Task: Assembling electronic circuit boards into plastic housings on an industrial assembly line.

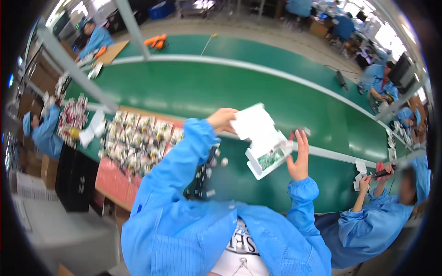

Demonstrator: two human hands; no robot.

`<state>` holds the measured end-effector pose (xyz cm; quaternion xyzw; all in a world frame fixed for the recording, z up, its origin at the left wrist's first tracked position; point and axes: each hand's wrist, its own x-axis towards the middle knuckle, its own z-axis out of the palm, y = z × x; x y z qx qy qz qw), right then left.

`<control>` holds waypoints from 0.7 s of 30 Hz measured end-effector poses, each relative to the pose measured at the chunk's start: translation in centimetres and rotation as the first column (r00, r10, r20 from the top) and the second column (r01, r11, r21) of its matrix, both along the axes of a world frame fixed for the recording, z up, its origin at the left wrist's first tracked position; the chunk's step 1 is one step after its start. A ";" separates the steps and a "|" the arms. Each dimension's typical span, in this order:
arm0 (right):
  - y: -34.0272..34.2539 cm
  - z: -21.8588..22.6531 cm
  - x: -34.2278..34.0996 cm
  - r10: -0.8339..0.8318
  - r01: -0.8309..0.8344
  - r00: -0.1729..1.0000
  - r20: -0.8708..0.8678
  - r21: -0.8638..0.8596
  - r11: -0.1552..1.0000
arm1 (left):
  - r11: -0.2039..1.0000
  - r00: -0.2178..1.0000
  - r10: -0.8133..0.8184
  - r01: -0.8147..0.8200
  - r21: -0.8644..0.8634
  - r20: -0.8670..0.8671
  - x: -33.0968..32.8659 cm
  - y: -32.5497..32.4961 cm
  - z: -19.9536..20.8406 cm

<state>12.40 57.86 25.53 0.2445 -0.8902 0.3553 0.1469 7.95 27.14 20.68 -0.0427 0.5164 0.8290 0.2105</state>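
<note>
My left hand (223, 120) is closed on the left edge of a white plastic housing (254, 123), held above the green table. At its lower right is a shallow white tray-like part with a green circuit board (270, 159) inside. I cannot tell whether the two white parts are joined. My right hand (299, 157) is beside this part's right end, fingers stretched upward and thumb apart, near or touching its edge. A small blurred red and white piece (300, 133) shows by the right fingertips; its kind is unclear.
Left of me, many small white parts with wires (138, 138) cover a pink sheet (113, 177). Dark cables or parts (202, 177) lie near my left sleeve. A grey rail (322, 152) crosses the green table (184, 83). A co-worker (375, 216) handles parts at right; another (46, 129) is at left.
</note>
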 end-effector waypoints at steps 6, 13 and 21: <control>5.1 -12.3 4.8 0.088 0.041 0.860 0.503 -0.239 0.970 | 0.990 0.949 0.010 0.035 -0.138 0.315 5.0 7.7 -11.4; 7.0 -13.0 7.3 0.025 0.129 0.845 0.534 -0.248 0.960 | -0.068 0.615 0.501 -0.674 -0.736 -0.609 9.4 -1.3 -10.6; 7.4 -13.6 6.4 0.116 -0.007 0.867 0.485 -0.222 0.975 | -0.357 0.678 0.706 0.092 -0.929 -0.205 13.8 -7.1 -15.0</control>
